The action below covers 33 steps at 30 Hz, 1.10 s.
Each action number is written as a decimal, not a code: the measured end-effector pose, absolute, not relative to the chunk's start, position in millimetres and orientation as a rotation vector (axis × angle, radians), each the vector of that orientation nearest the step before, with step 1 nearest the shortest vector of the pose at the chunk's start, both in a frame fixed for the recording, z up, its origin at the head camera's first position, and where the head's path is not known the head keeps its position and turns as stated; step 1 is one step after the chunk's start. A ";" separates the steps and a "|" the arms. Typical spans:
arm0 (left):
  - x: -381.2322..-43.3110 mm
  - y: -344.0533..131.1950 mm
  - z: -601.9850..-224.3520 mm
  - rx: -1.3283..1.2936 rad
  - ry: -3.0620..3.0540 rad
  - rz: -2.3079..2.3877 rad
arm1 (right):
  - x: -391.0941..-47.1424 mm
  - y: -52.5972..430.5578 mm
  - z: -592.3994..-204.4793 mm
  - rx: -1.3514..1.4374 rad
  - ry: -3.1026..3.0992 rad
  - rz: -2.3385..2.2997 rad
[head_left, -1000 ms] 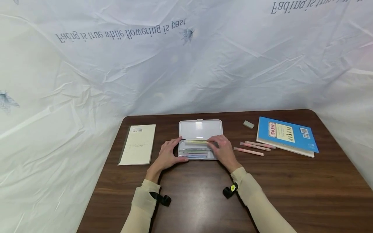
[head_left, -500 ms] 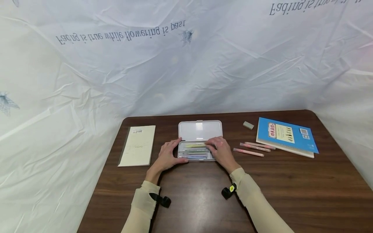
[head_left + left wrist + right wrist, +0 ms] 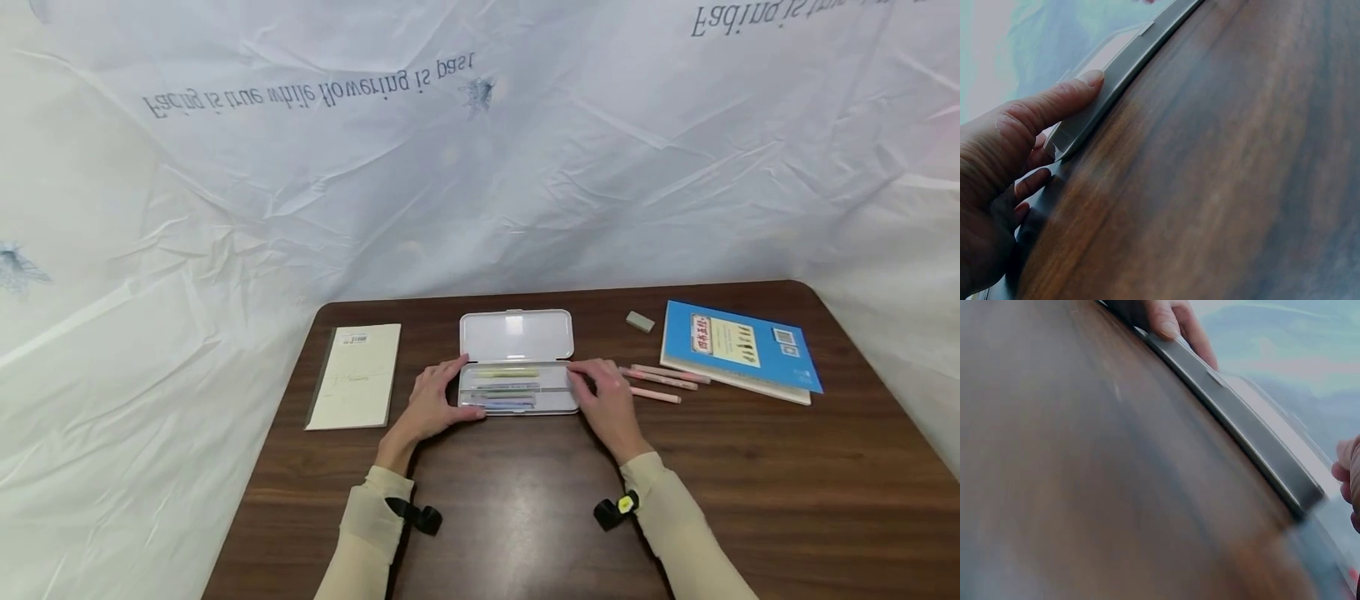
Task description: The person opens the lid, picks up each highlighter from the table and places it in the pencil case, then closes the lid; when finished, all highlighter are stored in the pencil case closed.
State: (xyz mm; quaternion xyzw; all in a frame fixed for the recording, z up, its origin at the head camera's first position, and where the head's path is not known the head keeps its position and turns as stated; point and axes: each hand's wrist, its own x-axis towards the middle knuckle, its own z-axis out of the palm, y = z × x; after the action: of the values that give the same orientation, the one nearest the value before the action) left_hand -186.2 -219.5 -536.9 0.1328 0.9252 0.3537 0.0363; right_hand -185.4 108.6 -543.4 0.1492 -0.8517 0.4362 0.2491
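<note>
A pale pencil case (image 3: pixel 557 402) lies on the table with its lid (image 3: pixel 516 337) folded back. Inside are several pens, among them yellow ones (image 3: pixel 507 373) near the back and bluish-purple ones (image 3: pixel 509 403) along the front. My left hand (image 3: pixel 431 403) holds the case's left end, thumb on the front edge and the other fingers round the side and back. In the left wrist view that thumb (image 3: pixel 1075 94) presses on the case wall. My right hand (image 3: pixel 606 406) is at the case's right end with nothing seen in it, its fingers loosely bent. It partly covers the pink pens (image 3: pixel 657 395).
A cream notebook (image 3: pixel 354 379) lies at the left. Beyond the pink pens are a grey eraser (image 3: pixel 640 322) and a blue book (image 3: pixel 738 346) at the right. Behind the brown table (image 3: pixel 510 517) hangs a white printed curtain (image 3: pixel 450 183).
My right hand has laid a yellow pen in the case, let it go and moved right to the case's end. The left hand has stayed where it was.
</note>
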 end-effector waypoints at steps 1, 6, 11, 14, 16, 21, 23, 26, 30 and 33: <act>-186.1 -219.5 -536.5 0.411 2.844 1.089 | -182.7 115.6 -543.9 0.397 -2.321 1.167; -185.6 -219.3 -534.6 0.397 2.837 1.098 | -172.4 152.3 -547.3 0.379 -2.326 1.074; -184.1 -219.5 -533.3 0.364 2.835 1.104 | -165.1 178.5 -549.4 0.346 -2.308 1.014; -183.8 -219.4 -533.7 0.364 2.835 1.103 | -158.9 190.1 -549.0 0.309 -2.325 0.992; -183.9 -219.2 -534.5 0.366 2.831 1.101 | -154.9 197.6 -549.2 0.288 -2.341 0.974; -183.9 -218.6 -535.2 0.365 2.826 1.084 | -146.9 214.6 -550.8 0.231 -2.373 0.942; -183.4 -218.6 -534.5 0.360 2.827 1.084 | -144.5 220.0 -551.2 0.214 -2.380 0.930; -183.3 -218.8 -534.0 0.359 2.829 1.089 | -141.7 226.1 -551.5 0.200 -2.393 0.926; -183.5 -218.9 -534.3 0.363 2.831 1.091 | -139.3 230.0 -551.6 0.191 -2.438 0.934; -183.8 -218.5 -534.6 0.380 2.831 1.092 | -138.1 231.1 -550.8 0.182 -2.479 0.939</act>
State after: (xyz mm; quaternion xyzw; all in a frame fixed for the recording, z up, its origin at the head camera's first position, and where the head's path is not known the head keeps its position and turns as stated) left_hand -183.8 -218.5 -534.6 0.1240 0.9250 0.3567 0.0417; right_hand -138.1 231.1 -550.8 0.0666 -0.9058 0.3432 0.2396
